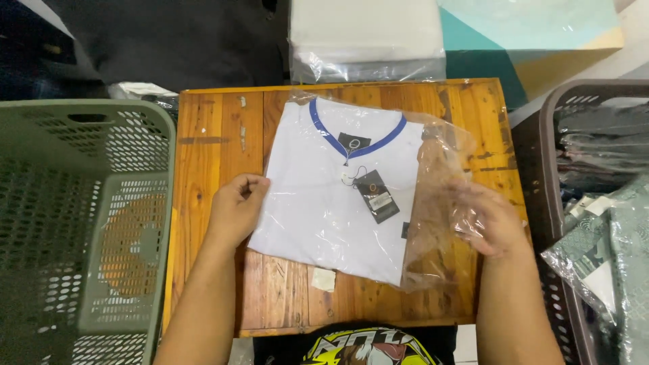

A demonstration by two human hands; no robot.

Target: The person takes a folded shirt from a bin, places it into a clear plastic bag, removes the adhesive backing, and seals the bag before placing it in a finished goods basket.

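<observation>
The left hand [238,206] is pinching the near left edge of the folded white shirt [331,203], fingers curled closed on it. The right hand [488,217] is spread half open inside the clear plastic bag [436,223] (its mouth seems to be facing right). Keeping that mouth wide would help the shirt slide straight. The shirt is lying on the wooden table [209,155], collar pointing away, long axis running near to far.

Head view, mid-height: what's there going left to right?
Green basket → left hand gripping the edge of the white folded shirt → black tag → clear plastic bag → right hand inside the bag → dark basket holding bagged clothes.
</observation>
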